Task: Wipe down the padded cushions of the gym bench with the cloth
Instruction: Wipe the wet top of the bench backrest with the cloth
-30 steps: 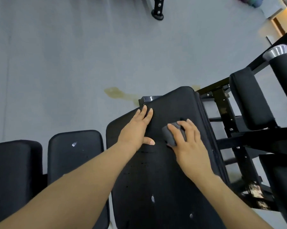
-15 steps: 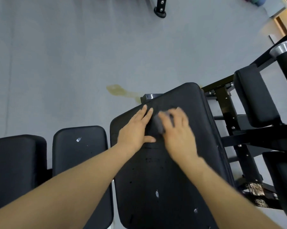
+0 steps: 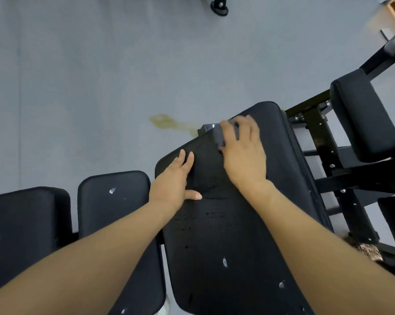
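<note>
A small grey cloth (image 3: 219,134) is gripped under the curled right hand (image 3: 243,153) near the top of the long black padded cushion (image 3: 226,235). The left hand (image 3: 175,183) is laid flat, fingers straight, on the cushion's left edge.

Both hands lie on the back cushion (image 3: 233,235), seat cushion (image 3: 114,223) to its left.

Gym, padded benches (image 3: 237,223), weight-machine frame (image 3: 324,142)
</note>
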Tool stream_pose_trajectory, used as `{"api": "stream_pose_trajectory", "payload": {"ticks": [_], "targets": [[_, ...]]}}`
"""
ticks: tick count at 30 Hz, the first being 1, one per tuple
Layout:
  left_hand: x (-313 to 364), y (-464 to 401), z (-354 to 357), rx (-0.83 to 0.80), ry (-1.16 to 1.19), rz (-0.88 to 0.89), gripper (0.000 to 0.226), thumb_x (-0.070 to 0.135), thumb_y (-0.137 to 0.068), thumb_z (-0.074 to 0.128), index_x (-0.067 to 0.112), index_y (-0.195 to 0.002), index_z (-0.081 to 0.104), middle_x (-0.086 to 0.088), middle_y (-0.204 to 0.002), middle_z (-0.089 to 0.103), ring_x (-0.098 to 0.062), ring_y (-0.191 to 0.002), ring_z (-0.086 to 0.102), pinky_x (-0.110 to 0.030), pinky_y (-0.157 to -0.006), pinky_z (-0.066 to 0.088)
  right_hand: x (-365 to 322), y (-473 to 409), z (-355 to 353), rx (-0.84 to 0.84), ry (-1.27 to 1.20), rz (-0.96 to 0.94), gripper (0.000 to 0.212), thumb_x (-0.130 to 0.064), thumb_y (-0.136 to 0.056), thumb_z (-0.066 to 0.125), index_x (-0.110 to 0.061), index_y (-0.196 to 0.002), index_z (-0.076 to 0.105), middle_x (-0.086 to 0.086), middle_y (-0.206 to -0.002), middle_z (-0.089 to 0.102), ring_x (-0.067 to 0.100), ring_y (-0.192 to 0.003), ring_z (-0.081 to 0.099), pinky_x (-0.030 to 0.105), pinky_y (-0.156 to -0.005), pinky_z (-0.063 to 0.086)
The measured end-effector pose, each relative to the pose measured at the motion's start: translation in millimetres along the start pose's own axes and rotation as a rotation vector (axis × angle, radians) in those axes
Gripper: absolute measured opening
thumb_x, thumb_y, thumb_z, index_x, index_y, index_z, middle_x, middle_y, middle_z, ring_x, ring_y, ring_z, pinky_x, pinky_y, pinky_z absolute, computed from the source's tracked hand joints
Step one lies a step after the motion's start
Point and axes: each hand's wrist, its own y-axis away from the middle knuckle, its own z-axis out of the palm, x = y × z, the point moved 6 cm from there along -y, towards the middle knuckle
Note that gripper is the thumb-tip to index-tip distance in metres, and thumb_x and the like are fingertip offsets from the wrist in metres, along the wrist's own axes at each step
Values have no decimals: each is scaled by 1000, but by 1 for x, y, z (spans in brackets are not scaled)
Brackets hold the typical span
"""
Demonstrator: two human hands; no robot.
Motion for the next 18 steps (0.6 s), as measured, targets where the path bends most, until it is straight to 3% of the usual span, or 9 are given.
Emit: {"api": "stream_pose_trajectory", "payload": {"ticks": [5,8,12,15,18], "targets": [[3,-1,-3,2,-83,-25,106,44,-75,71,26,-150,-2,5,-158,-8,-17,-140,28,-34,-95,45,-18,17,1,-158,-54,-220,56,-11,-67,78,-7,-119,59,18,-120,57,39,-117,51,42,-90,51],[3,-1,-2,-7,-77,-25,105,43,-76,71,27,-150,-1,6,-158,-8,-18,-139,30,-33,-90,46,17,-18,-18,-117,-18,-66,51,-14,-79,70,-10,-127,53,16,-131,47,34,-125,38,38,-78,50],[1,-1,-1,7,-73,-17,104,44,-76,70,28,-150,0,6,-158,-7,-19,-138,31,-32,-90,45,33,-32,-18,-28,25,111,49,-10,-84,60,-8,-131,47,20,-135,42,38,-127,31,43,-93,45],[2,-1,-1,3,-91,-16,105,44,-75,71,26,-150,0,5,-159,-7,-20,-139,30,-33,-92,45,5,-12,-5,-38,34,33,53,-6,-73,67,-2,-124,54,25,-124,51,47,-121,43,51,-97,44],[3,-1,-2,-3,-117,-23,106,43,-75,72,24,-151,-1,2,-159,-6,-22,-141,28,-36,-97,44,-23,9,4,-143,-47,-122,48,-7,-73,62,-3,-121,59,22,-120,56,45,-118,49,47,-93,50]]}}
